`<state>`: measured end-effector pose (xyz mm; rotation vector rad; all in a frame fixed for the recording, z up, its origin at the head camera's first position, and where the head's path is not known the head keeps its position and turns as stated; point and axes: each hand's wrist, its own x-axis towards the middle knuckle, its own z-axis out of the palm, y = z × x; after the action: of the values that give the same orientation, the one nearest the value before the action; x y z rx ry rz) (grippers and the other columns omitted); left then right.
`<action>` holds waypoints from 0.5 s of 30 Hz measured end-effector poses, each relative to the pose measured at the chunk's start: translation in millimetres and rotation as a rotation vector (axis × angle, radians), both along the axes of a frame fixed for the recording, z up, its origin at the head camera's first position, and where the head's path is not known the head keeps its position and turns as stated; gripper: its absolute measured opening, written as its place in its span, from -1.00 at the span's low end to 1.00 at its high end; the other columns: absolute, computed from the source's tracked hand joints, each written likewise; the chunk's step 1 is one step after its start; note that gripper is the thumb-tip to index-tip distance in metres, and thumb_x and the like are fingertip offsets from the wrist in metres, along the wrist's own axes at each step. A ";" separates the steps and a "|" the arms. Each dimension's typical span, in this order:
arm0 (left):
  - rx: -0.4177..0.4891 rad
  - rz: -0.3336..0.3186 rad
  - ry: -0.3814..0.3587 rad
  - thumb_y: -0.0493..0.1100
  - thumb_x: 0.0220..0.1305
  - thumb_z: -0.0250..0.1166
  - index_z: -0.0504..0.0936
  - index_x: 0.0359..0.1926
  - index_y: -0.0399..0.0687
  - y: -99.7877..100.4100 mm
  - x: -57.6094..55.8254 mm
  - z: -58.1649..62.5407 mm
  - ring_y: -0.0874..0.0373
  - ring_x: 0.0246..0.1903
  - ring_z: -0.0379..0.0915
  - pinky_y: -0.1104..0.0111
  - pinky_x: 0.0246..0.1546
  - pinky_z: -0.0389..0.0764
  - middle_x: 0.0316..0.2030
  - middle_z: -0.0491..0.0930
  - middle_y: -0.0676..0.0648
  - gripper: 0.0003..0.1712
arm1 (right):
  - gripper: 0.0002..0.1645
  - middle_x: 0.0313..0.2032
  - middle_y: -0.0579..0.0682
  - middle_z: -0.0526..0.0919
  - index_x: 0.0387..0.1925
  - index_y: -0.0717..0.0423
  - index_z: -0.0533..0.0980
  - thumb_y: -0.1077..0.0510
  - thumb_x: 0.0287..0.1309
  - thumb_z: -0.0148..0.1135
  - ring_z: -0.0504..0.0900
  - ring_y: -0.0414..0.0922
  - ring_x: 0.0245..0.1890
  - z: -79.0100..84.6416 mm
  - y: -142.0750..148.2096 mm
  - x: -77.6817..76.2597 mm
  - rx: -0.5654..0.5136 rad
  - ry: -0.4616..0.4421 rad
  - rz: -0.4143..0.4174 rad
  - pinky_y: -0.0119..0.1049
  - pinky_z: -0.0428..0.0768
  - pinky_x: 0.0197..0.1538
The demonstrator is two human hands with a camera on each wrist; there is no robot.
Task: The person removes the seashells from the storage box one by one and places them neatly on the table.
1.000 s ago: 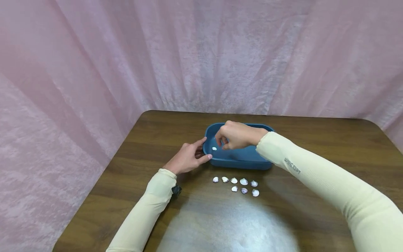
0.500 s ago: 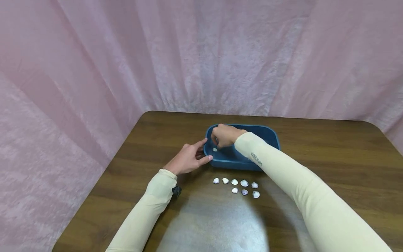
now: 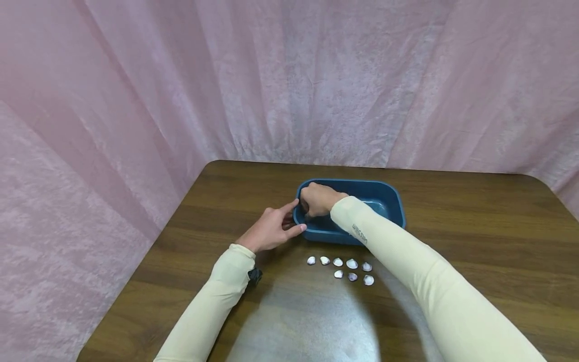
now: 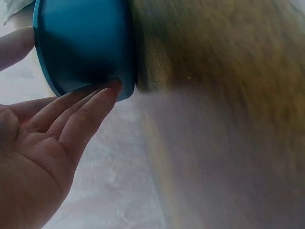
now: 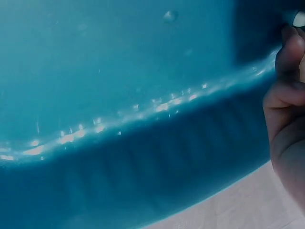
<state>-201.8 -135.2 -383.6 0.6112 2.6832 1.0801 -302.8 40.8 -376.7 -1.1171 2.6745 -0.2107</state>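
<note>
A blue plastic basin [image 3: 380, 232] stands on the table. My left hand [image 3: 271, 229] lies against its left end, thumb and fingers spread and nearly straight; the fingers touch the outer wall in the left wrist view. Inside the basin, near that same end, is my right hand [image 3: 320, 199] with curled fingers. At its fingertips, in the right wrist view, a small white seashell [image 5: 299, 19] shows, pinched low over the basin floor; in the head view the fingers mostly cover it. Several seashells [image 3: 352, 264] lie in two rows on the table in front of the basin.
The brown wooden table [image 3: 475, 231] has a back edge near a pink curtain [image 3: 344, 90]. A dark wrist device [image 3: 255, 275] sits at my left sleeve cuff. My right sleeve [image 3: 407, 261] crosses over the basin's front rim.
My right hand has moved left and down inside the basin and now covers the seashell seen there before. The left hand stays against the basin's end.
</note>
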 end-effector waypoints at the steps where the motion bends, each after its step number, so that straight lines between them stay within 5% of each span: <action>1: -0.002 0.002 0.002 0.04 0.40 0.29 0.10 0.56 -0.17 0.0 0.1 0.0 0.01 0.19 0.61 0.23 0.16 0.65 0.22 0.60 -0.25 -0.11 | -0.91 -0.52 -0.06 0.71 -0.47 0.08 0.69 0.20 0.10 0.46 0.56 -0.21 -0.55 -0.1 -0.4 0.4 -0.006 0.000 0.001 -0.38 0.58 -0.39; 15: 0.001 0.002 0.021 0.04 0.40 0.28 0.12 0.55 -0.20 1.0 0.6 -2.3 0.04 0.17 0.62 0.22 0.15 0.67 0.20 0.62 -0.24 -0.12 | -0.89 -0.47 -0.04 0.73 -0.43 0.07 0.72 0.26 0.18 0.33 0.60 -0.20 -0.52 4.4 12.0 1.2 0.007 -0.013 0.010 -0.38 0.62 -0.38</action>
<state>-201.3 -134.2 -385.9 0.6233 2.7018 1.0812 -301.6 52.9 -372.3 -1.1235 2.6557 -0.2060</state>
